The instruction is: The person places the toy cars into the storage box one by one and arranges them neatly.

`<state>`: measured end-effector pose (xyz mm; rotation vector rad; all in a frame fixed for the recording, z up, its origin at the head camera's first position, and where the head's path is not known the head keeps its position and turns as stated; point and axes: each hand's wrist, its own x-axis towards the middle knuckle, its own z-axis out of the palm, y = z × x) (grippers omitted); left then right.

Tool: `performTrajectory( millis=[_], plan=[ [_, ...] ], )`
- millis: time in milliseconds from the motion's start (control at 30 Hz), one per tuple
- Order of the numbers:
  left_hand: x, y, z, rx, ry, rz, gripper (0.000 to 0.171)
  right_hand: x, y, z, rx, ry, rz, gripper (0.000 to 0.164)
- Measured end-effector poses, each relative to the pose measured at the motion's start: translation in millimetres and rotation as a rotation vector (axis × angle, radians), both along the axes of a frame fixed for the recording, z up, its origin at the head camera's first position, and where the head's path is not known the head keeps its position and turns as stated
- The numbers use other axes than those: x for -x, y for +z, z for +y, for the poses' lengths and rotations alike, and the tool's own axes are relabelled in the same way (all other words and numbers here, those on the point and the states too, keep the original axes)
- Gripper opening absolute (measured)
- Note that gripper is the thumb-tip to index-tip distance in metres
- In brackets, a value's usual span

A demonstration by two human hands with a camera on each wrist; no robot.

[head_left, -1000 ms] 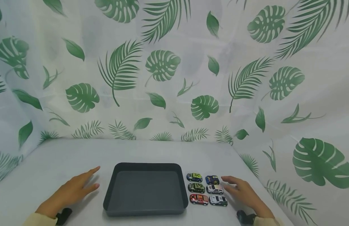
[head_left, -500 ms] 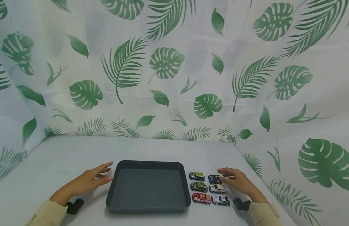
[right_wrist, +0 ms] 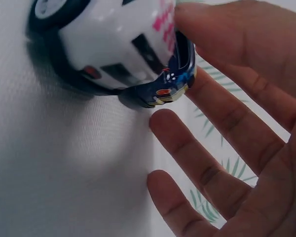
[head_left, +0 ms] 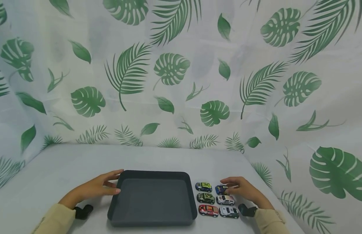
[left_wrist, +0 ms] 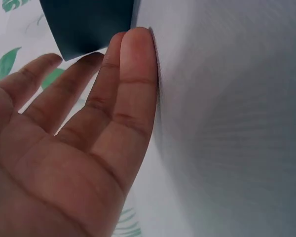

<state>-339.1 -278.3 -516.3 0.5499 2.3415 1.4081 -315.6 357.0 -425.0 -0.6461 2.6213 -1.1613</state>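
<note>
A dark grey rectangular tray (head_left: 153,221) lies on the white table. My left hand (head_left: 93,188) is at its left rim, fingers extended and thumb over the edge; in the left wrist view the tray corner (left_wrist: 89,29) is by the fingertips. Right of the tray several toy cars stand in two columns. My right hand (head_left: 242,188) reaches over the blue toy car (head_left: 220,189) at the far right of the group, its fingers spread around it. In the right wrist view the white toy car (right_wrist: 118,39) partly hides the blue one; whether thumb or fingers touch it, I cannot tell.
In the near column are a yellow-green car (head_left: 203,187), a camouflage car (head_left: 205,198) and a red car (head_left: 208,210). A white-and-green car (head_left: 229,212) stands at the front right. A leaf-print cloth (head_left: 175,123) closes off the back and sides.
My left hand has moved right to the tray's left rim. My right hand has moved left, over the blue toy car. The tray and cars keep their places on the table.
</note>
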Motion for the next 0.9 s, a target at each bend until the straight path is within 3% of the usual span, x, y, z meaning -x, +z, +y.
performTrajectory(
  millis=[333, 500, 767, 900],
  plan=[
    [-27.8, 34.2, 10.6, -0.013, -0.043, -0.04, 0.097, 5.8, -8.1, -0.7, 0.007, 0.014, -0.008, 0.038],
    [-21.8, 21.8, 6.5, -0.024, -0.018, -0.068, 0.098, 5.7, -12.2, -1.1, -0.016, -0.012, 0.006, 0.039],
    [-6.5, 1.5, -2.1, -0.047, -0.033, -0.063, 0.101, 5.6, -8.8, -3.7, -0.057, -0.053, 0.031, 0.036],
    [-11.5, 7.1, -0.4, -0.044, -0.028, -0.06, 0.101, 4.4, -8.7, -6.2, -0.054, -0.064, 0.045, 0.035]
  ],
)
